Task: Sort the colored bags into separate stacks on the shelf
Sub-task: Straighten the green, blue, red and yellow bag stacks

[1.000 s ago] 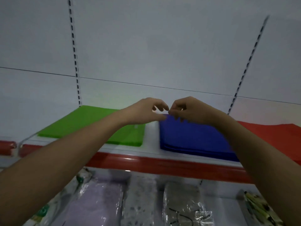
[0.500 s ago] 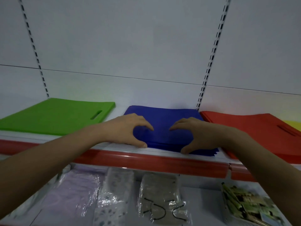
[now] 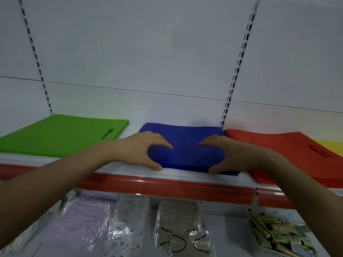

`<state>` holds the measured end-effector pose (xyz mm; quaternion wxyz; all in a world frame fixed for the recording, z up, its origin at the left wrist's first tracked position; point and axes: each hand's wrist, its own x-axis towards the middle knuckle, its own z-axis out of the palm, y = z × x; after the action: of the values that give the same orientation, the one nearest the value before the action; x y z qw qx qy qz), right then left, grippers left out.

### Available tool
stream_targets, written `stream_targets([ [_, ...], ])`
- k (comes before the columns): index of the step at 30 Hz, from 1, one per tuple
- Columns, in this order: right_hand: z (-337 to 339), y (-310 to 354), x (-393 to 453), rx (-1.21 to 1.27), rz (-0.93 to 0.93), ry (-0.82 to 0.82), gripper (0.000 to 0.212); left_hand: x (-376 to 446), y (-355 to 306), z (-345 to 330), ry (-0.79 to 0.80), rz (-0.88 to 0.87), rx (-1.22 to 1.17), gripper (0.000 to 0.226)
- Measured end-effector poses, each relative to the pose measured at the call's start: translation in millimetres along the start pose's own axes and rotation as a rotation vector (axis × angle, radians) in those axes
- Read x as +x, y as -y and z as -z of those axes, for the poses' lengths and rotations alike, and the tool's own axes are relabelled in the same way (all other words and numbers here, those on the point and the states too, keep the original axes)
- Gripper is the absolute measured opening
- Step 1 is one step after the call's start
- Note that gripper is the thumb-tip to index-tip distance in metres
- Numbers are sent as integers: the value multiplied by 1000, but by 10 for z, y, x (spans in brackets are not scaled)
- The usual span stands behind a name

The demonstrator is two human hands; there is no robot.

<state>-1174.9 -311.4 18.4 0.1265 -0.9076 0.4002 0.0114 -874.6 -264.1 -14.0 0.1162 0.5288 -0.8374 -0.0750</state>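
**Both hands on the blue stack**

White panelled shelving fills the wall, with two slotted metal uprights [image 3: 235, 71] running up it. On the shelf [image 3: 185, 176], with its red front strip, four flat piles of bags lie side by side. The blue stack [image 3: 185, 145] sits dead centre; the green stack [image 3: 61, 136] lies at its nine o'clock, with a gap between them, and the red stack [image 3: 278, 151] lies just beside it at three o'clock. A sliver of a yellow stack [image 3: 332, 145] shows past the red one at the far right edge.

The person's left hand [image 3: 141, 149] rests on the left side of the blue stack, fingers arched over the top and thumb down at the front edge. The right hand [image 3: 228, 154] mirrors it on the right side. Both hands cup the pile loosely, fingers bent; whether they truly grip it I cannot tell.

Below, at six o'clock, the lower shelf holds clear plastic packets [image 3: 178, 229], a lilac one [image 3: 74, 223] among them, and a white basket [image 3: 274, 236] of small packs.
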Motion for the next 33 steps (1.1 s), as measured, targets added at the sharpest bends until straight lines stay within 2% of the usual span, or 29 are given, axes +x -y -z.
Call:
stream_targets([
  [2, 57, -76, -18, 260, -156, -139, 76, -5, 24, 49, -55, 232, -211, 79],
  [4, 91, -166, 49, 399, -361, -277, 61, 63, 62, 85, -141, 460, -376, 72],
  [6, 60, -174, 149, 462, -472, -266, 39, 160, 111, 81, -178, 618, -539, 64],
  [9, -2, -158, 279, 557, -563, -233, 29, 272, 190, 82, -215, 742, -689, 53],
  [15, -14, 2, 445, 623, -602, -283, 22, 287, 348, 159, -248, 819, -792, 43],
  [23, -28, 22, 488, 657, -613, -300, 29, 244, 362, 182, -236, 824, -773, 44],
  [28, -3, 9, 456, 817, -651, -333, 45, 253, 390, 179, -211, 825, -724, 50],
  [33, -14, -47, 484, 954, -660, -372, 37, 262, 438, 181, -191, 826, -699, 41],
])
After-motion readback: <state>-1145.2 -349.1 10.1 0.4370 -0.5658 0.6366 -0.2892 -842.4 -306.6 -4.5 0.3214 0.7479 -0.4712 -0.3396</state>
